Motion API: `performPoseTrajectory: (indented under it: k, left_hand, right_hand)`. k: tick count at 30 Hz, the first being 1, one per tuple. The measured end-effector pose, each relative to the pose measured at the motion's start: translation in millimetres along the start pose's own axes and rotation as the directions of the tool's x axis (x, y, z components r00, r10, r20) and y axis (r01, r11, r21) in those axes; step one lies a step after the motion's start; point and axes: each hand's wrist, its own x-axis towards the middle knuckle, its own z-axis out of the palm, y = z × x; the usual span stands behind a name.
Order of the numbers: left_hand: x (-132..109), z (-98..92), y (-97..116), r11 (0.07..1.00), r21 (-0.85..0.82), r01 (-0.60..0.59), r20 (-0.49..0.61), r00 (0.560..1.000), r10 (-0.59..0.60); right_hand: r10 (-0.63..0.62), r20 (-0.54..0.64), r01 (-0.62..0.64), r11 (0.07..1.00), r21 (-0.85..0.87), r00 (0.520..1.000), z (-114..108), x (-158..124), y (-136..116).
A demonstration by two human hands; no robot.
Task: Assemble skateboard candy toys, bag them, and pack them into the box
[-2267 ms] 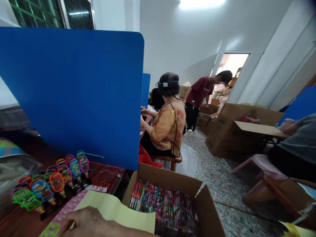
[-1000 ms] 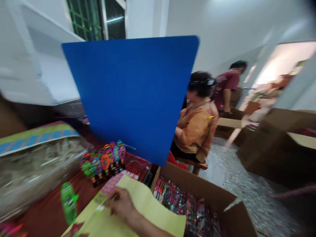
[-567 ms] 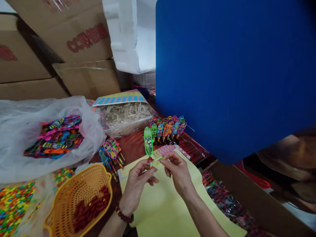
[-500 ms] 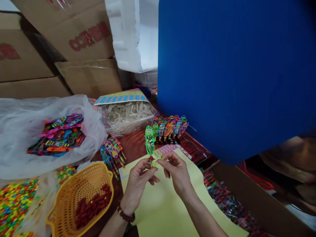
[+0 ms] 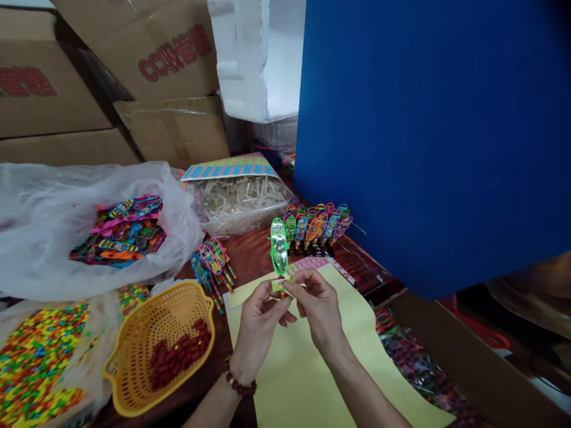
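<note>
A green miniature skateboard toy (image 5: 279,246) stands upright on a short stem above my hands. My left hand (image 5: 263,318), with a beaded bracelet on the wrist, is closed on the stem from below. Thumb and fingers of my right hand (image 5: 319,303) pinch a small yellow-green label (image 5: 277,285), which lies against the stem just under the board; whether it goes all the way round is hidden. Beneath both hands lies a yellow sheet (image 5: 303,368), with a pink strip of labels (image 5: 307,263) at its far edge.
Behind stand rows of finished skateboard toys (image 5: 316,226) in a black rack. To the left are loose toys on sticks (image 5: 212,261), a yellow basket (image 5: 129,333) of red pieces, a bag of candies (image 5: 40,351) and a plastic bag of skateboards (image 5: 27,238). A blue panel (image 5: 423,148) looms right.
The label, held out to the right of the stem before, now lies across it, and my right hand has come closer to my left. The whole view has shifted slightly.
</note>
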Motion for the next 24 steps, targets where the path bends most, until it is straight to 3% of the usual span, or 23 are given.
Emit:
performPoseTrajectory:
  k: [13, 19, 24]
  left_hand:
    - [-3.0, -0.3, -10.8, 0.998, -0.053, -0.031, -0.021, 0.999, 0.03]
    - [-3.6, -2.3, -15.3, 0.996, -0.085, -0.027, 0.054, 0.998, 0.032]
    - [-3.9, -3.2, -16.0, 0.986, -0.165, 0.013, 0.087, 0.996, 0.002]
  right_hand:
    - [-0.007, 0.069, 0.015, 0.993, -0.113, 0.998, -6.8, -0.4, -4.3]
    - [0.004, 0.164, 0.017, 0.992, -0.128, 0.986, -16.2, 5.5, -10.4]
    - [-0.006, 0.164, 0.029, 0.99, -0.138, 0.986, -22.0, 9.1, -9.1]
